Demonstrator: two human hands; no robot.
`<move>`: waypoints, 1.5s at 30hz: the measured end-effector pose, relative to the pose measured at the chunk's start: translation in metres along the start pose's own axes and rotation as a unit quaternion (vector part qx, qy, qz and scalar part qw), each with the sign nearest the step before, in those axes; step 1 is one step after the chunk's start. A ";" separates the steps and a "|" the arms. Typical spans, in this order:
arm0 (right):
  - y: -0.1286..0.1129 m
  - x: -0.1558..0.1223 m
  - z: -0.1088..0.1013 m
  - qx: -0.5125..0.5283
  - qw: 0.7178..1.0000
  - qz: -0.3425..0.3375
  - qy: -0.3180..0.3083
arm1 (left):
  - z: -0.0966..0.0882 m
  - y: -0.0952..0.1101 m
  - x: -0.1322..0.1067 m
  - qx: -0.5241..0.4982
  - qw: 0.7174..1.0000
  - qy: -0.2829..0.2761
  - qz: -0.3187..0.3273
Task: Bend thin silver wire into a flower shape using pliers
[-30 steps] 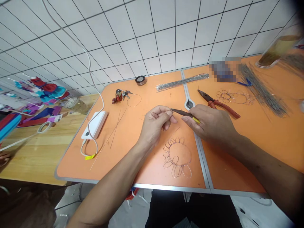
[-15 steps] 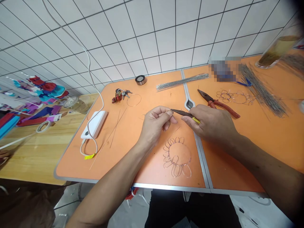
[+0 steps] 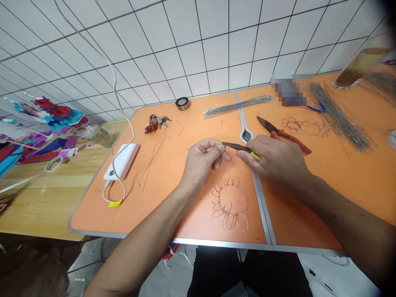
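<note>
My left hand (image 3: 206,156) is closed in a pinch, thumb against forefinger, on a thin wire that the fingers mostly hide. Touching those fingertips is the dark, narrow tip of the needle-nose pliers (image 3: 236,146). My right hand (image 3: 274,159) wraps round their yellow-gripped handles. Below the hands, a ring of thin wire with petal-like loops (image 3: 219,202) lies flat on the orange table (image 3: 185,214). Red-handled pliers (image 3: 289,137) rest just beyond my right hand, jaws pointing up and left.
A bundle of straight wires (image 3: 236,107) lies at the back, near a tape roll (image 3: 182,103). Keys (image 3: 159,122), a wire hoop (image 3: 174,130) and a white power bank (image 3: 121,161) with a cable are on the left. More wires (image 3: 343,119) and looped wire pieces (image 3: 292,125) lie right.
The view has shifted very slightly. Both hands and the pliers keep almost the same position, still meeting at the left fingertips.
</note>
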State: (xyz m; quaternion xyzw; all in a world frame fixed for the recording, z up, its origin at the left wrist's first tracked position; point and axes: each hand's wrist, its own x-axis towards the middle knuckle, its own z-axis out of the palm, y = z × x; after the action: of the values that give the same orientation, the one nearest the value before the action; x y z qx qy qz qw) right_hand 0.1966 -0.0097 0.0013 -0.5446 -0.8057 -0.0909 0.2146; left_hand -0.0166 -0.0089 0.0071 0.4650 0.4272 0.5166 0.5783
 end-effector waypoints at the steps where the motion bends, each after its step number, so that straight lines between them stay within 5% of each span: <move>1: 0.000 0.000 0.000 -0.004 1.000 0.001 -0.001 | 0.000 0.000 0.000 0.000 1.000 0.000 -0.001; 27: -0.003 -0.001 -0.001 -0.021 1.000 -0.003 0.013 | 0.000 -0.003 -0.001 0.026 1.000 0.007 -0.008; 39: -0.002 -0.002 -0.003 -0.123 0.988 -0.080 0.041 | 0.001 -0.006 0.001 -0.028 0.998 0.014 -0.055; 45: -0.005 -0.001 0.002 -0.056 0.997 -0.032 0.034 | 0.000 -0.007 0.003 -0.047 0.998 0.013 -0.051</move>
State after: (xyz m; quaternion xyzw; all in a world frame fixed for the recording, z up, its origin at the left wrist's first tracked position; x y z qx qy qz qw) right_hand 0.1916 -0.0119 -0.0010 -0.5258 -0.8087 -0.1616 0.2081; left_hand -0.0146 -0.0058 0.0002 0.4084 0.4331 0.5119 0.6194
